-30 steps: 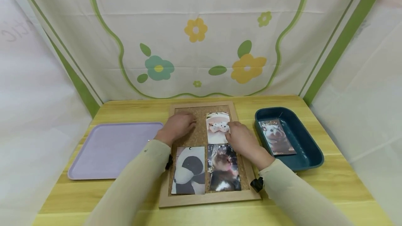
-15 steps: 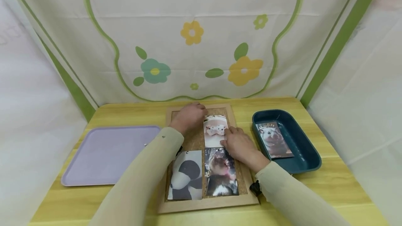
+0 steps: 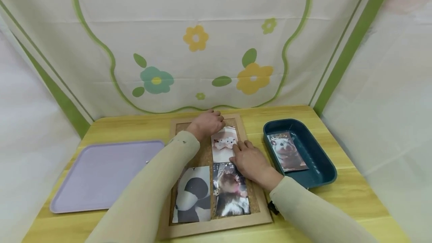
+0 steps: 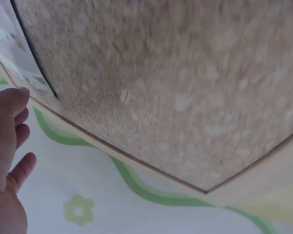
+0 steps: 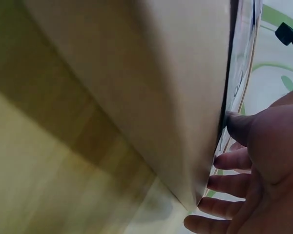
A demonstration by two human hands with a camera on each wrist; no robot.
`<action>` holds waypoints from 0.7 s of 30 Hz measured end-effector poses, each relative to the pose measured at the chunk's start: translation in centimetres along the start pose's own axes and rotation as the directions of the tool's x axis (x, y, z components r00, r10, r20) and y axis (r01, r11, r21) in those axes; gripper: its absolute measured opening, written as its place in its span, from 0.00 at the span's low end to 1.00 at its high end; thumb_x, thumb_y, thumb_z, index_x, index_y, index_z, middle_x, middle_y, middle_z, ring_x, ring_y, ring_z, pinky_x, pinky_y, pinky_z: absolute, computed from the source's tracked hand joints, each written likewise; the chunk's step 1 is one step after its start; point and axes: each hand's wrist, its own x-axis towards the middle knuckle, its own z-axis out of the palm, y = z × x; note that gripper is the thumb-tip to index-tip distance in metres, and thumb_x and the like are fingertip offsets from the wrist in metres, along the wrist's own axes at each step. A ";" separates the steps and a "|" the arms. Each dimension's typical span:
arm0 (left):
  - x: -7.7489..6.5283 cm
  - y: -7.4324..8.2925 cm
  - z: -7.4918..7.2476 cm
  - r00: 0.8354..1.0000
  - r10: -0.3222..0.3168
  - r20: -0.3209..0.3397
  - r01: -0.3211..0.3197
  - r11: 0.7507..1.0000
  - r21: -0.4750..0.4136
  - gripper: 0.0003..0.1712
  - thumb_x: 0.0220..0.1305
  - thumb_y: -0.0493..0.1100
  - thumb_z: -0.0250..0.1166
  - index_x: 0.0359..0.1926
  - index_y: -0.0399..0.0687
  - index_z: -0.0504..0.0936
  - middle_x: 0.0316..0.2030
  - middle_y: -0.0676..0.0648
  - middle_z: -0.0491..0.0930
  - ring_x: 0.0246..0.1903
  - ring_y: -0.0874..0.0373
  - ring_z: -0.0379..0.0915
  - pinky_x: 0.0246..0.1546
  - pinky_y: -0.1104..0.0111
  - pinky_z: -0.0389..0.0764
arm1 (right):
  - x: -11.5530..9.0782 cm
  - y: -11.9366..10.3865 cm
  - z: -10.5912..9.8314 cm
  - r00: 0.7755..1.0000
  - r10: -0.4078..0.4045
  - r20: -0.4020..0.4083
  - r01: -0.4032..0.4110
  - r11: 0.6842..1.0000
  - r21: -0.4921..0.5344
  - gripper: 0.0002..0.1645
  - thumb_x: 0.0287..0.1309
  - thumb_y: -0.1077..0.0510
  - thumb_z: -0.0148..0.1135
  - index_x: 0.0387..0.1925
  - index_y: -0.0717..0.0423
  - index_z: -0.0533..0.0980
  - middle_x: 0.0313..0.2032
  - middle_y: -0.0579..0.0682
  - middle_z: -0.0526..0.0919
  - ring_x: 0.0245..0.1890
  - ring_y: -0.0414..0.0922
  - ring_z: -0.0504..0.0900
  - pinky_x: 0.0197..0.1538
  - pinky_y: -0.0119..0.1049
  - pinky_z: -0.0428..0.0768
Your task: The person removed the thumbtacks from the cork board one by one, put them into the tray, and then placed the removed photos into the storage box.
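Observation:
A photo card with a white dotted bow-like shape [image 3: 224, 151] lies at the upper right of the wood-framed corkboard [image 3: 202, 155]. My left hand [image 3: 207, 123] is at its top edge, and in the left wrist view a fingertip touches or nearly touches that end; whether a pin is under it cannot be seen. Along the card's right edge rests my right hand [image 3: 251, 162], its thumb on the card and its fingers stretched over the frame. Below are a panda card [image 3: 192, 194] and a dark animal card [image 3: 231, 190], each with a small pin at the top.
A lilac tray [image 3: 104, 175] lies left of the board. On the right stands a dark teal bin [image 3: 315, 160] with a hamster-like photo card [image 3: 287, 152] inside. A white flowered cloth [image 3: 197, 70] hangs behind the wooden table.
My left hand has moved from the bare cork at upper left up to the bow card's top edge. My right hand stays at the card's right side. The head view has shifted slightly.

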 end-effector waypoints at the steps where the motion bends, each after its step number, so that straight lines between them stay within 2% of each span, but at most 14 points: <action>1: 0.2 0.0 0.1 1.000 0.011 -0.006 -0.011 1.000 0.015 0.16 0.76 0.39 0.64 0.60 0.57 0.85 0.56 0.55 0.84 0.57 0.55 0.76 0.62 0.58 0.77 | -0.1 0.0 0.1 1.000 0.001 -0.005 -0.001 1.000 0.003 0.33 0.78 0.42 0.58 0.67 0.65 0.75 0.68 0.66 0.77 0.68 0.66 0.74 0.64 0.59 0.81; 6: 1.4 0.1 0.1 0.998 0.050 -0.032 -0.047 0.996 0.079 0.14 0.78 0.41 0.61 0.57 0.58 0.87 0.53 0.56 0.85 0.53 0.55 0.75 0.58 0.59 0.78 | -0.2 0.2 0.5 1.000 0.018 -0.021 -0.017 0.999 0.033 0.33 0.78 0.42 0.58 0.67 0.64 0.75 0.69 0.66 0.76 0.70 0.66 0.73 0.64 0.59 0.81; 13: 2.1 -0.1 0.1 0.992 0.119 -0.038 -0.113 0.985 0.133 0.13 0.78 0.41 0.61 0.56 0.60 0.87 0.52 0.57 0.86 0.51 0.55 0.75 0.56 0.60 0.77 | 0.1 0.2 0.8 1.000 0.022 -0.005 -0.021 0.999 0.031 0.34 0.78 0.41 0.56 0.69 0.63 0.74 0.70 0.64 0.75 0.72 0.66 0.71 0.65 0.59 0.80; 21: 2.8 -0.2 0.2 0.985 0.169 -0.038 -0.159 0.970 0.183 0.13 0.77 0.41 0.63 0.55 0.60 0.87 0.53 0.58 0.86 0.49 0.56 0.73 0.57 0.60 0.76 | -0.2 0.4 1.1 0.999 0.041 -0.001 -0.041 0.998 0.044 0.35 0.79 0.41 0.54 0.73 0.61 0.72 0.73 0.64 0.72 0.74 0.66 0.68 0.64 0.61 0.80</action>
